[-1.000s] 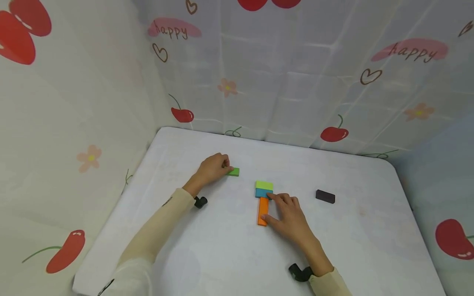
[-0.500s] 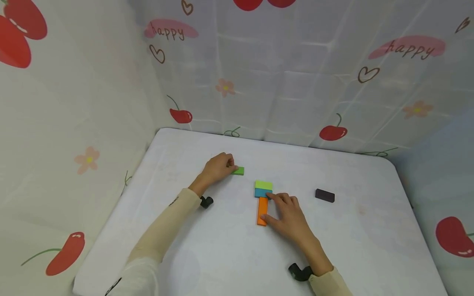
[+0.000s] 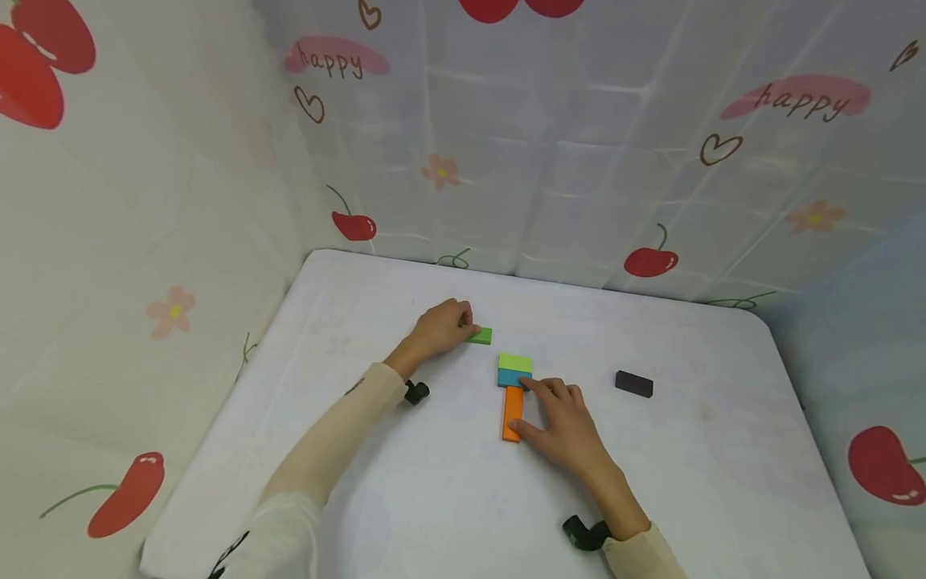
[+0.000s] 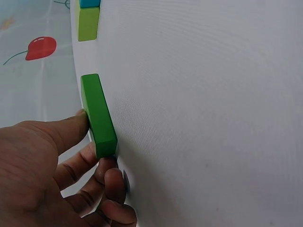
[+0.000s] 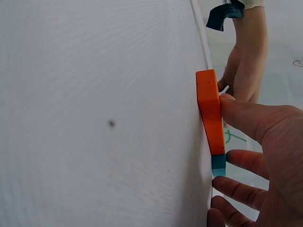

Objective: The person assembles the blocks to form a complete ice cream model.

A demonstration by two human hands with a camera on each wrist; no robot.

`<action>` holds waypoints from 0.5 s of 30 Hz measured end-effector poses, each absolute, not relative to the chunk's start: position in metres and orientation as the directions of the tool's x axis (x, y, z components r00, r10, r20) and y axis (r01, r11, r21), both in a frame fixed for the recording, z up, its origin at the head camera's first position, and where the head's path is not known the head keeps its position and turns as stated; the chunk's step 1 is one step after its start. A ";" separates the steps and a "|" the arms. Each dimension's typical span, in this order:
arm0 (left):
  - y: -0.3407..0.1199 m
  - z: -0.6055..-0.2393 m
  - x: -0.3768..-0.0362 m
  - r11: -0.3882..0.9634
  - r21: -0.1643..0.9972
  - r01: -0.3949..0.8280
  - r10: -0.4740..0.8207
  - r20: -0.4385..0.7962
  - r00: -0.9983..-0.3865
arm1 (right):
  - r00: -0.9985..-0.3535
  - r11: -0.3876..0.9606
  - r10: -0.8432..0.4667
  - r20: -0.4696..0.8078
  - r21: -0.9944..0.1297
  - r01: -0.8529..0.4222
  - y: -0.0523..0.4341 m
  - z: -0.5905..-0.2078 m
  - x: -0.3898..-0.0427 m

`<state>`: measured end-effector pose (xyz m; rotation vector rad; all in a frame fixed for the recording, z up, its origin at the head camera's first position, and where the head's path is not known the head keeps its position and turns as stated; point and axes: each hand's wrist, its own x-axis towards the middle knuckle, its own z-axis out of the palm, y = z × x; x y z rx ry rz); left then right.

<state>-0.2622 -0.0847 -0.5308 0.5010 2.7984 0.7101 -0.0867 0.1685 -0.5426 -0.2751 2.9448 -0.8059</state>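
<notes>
Left hand [image 3: 443, 328] fingers [image 4: 71, 130] clamped on green block [image 3: 480, 335], right hand [image 3: 566, 430] fingers relaxed against orange block [image 3: 513, 412]

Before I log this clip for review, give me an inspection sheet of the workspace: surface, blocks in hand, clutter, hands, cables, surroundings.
Surface: white table, a few faint marks.
Job's things: green block lies flat, apart from the row; orange block, blue block and lime block lie end to end.
Clutter: dark block lies alone off to the right.
Hands: left hand pinches the green block's end; right hand rests against the orange block, a fingertip at the blue one.
Cables: nothing seen.
Surroundings: cherry-print curtain around the table.
</notes>
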 end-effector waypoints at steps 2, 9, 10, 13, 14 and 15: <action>-0.082 -0.531 -0.263 0.824 0.494 0.278 0.382 -0.122 -0.916 | -0.981 0.846 -0.190 -0.029 -0.513 -0.148 0.168 -0.542 -0.087; -0.073 -0.529 -0.264 0.804 0.518 0.293 0.412 -0.129 -0.902 | -0.981 0.849 -0.190 -0.040 -0.509 -0.143 0.168 -0.540 -0.087; -0.072 -0.529 -0.264 0.803 0.518 0.295 0.414 -0.129 -0.901 | -0.981 0.849 -0.189 -0.041 -0.508 -0.143 0.168 -0.540 -0.087; -0.068 -0.531 -0.265 0.804 0.516 0.297 0.416 -0.131 -0.900 | -0.981 0.848 -0.190 -0.041 -0.510 -0.143 0.168 -0.540 -0.087; -0.066 -0.531 -0.265 0.805 0.514 0.296 0.415 -0.132 -0.900 | -0.981 0.847 -0.190 -0.040 -0.511 -0.143 0.168 -0.541 -0.087; -0.065 -0.532 -0.265 0.805 0.514 0.295 0.414 -0.132 -0.901 | -0.981 0.847 -0.190 -0.039 -0.512 -0.144 0.168 -0.541 -0.087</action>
